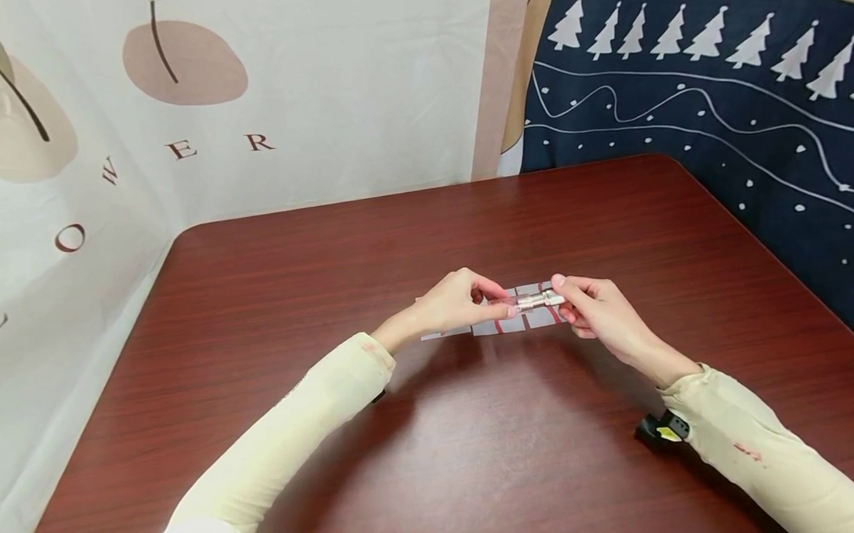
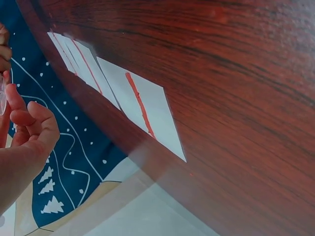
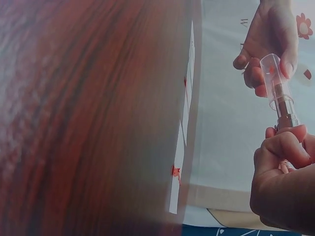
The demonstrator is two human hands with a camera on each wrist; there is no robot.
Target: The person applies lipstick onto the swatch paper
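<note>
Above the middle of the table, both hands hold a lipstick (image 1: pixel 536 301) with a silver tube and a clear cap (image 3: pixel 269 69). My left hand (image 1: pixel 452 301) pinches the cap between thumb and fingers. The right hand (image 1: pixel 601 311) grips the tube's other end, its fingers curled round the base. In the right wrist view the cap surrounds a brownish lipstick tip and reaches the silver collar; whether it is fully seated I cannot tell. Beneath the hands lie several white paper cards (image 2: pixel 140 101) in a row, marked with red strokes. The left hand partly hides them in the head view.
A dark red wood-grain table (image 1: pixel 314 262) carries the cards. Behind it hangs a white cloth (image 1: pixel 364 88) with printed letters, and at the right a navy cloth (image 1: pixel 619 103) with white trees. A black wrist device (image 1: pixel 662 431) is at the right sleeve.
</note>
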